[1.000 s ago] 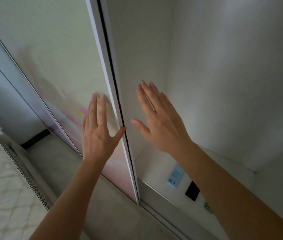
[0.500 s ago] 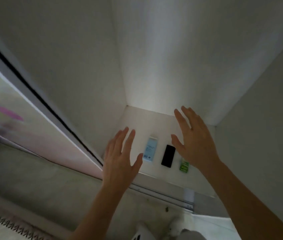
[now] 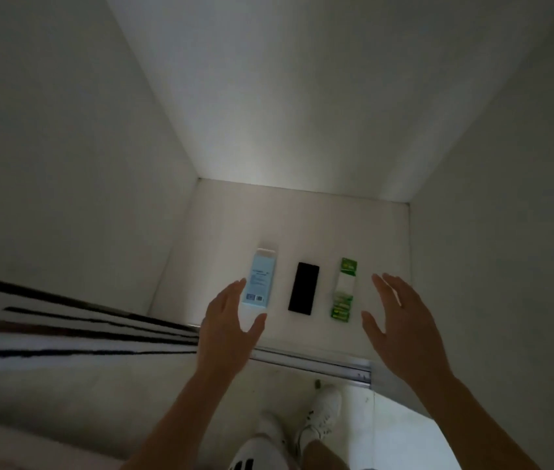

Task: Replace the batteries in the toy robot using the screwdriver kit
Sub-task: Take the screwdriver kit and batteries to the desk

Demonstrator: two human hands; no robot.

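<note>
Both hands are out in front, well apart and holding nothing. The left hand (image 3: 228, 330) is flat, fingers straight and together, thumb swung wide. The right hand (image 3: 401, 327) is loose, with its fingers fanned.

Between them, take the black flat case (image 3: 303, 288) as the marker. It lies flat, long side running away from the person, in the middle of a row of three. The left hand is on the near left of the case. Its fingertips overlap the near corner of the light-blue box (image 3: 259, 281), which lies just left of the case and parallel to it. I cannot tell whether they touch. Just right of the case lies the green battery pack (image 3: 345, 290), with the right hand just beyond it and clear of it. The label on the box is too blurred to read.

All three rest apart from one another on the pale cupboard floor (image 3: 302, 225). Nearer than the case runs the metal door track (image 3: 319, 362), and a sliding door (image 3: 65, 330) stands off to the left. Nearer again are white shoes (image 3: 319, 412).
</note>
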